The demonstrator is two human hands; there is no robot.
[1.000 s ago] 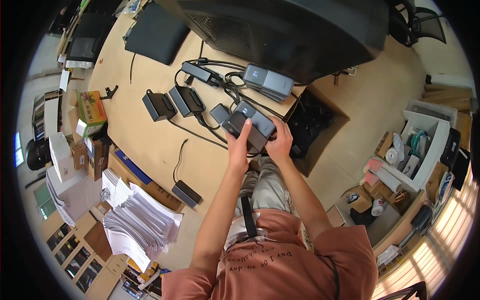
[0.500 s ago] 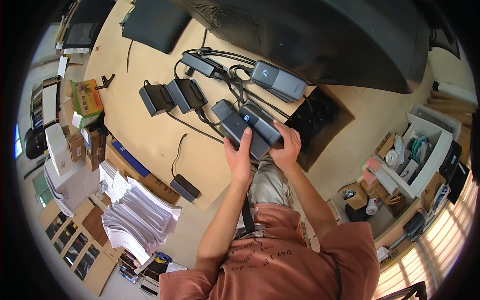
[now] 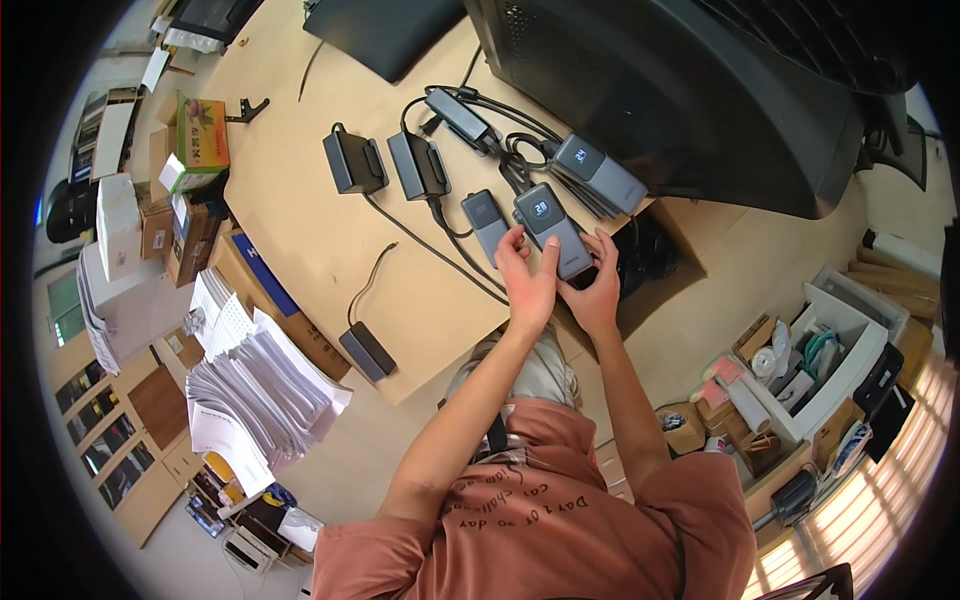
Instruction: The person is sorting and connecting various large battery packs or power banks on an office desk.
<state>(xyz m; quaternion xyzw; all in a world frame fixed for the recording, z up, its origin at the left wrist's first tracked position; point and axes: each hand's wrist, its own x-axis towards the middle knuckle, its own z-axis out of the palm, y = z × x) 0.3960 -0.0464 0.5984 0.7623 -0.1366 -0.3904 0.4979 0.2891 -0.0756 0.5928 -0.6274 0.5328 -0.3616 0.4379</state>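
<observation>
A grey power bank (image 3: 555, 225) with a lit display lies between my two hands above the table's near edge. My left hand (image 3: 530, 285) grips its left side, the thumb on its face. My right hand (image 3: 597, 290) has its fingers round the lower right end. Left of it, close to my left fingertips, a second grey power bank (image 3: 486, 222) lies on the table with its display dark. A third power bank (image 3: 598, 175) with a lit display rests to the right, on top of other dark pieces and beside tangled black cables (image 3: 525, 155).
Two black block-shaped devices (image 3: 418, 165) with cables stand on the wooden table (image 3: 300, 250). A slim dark device (image 3: 460, 118) lies behind them, and a small black adapter (image 3: 367, 350) sits near the front edge. A large black monitor (image 3: 690, 120) looms at right, paper stacks (image 3: 265, 400) at left.
Both hands have moved right across the table. Two power banks were side by side in my hands; now one shows there, its lit display more fully visible. The view has shifted too.
</observation>
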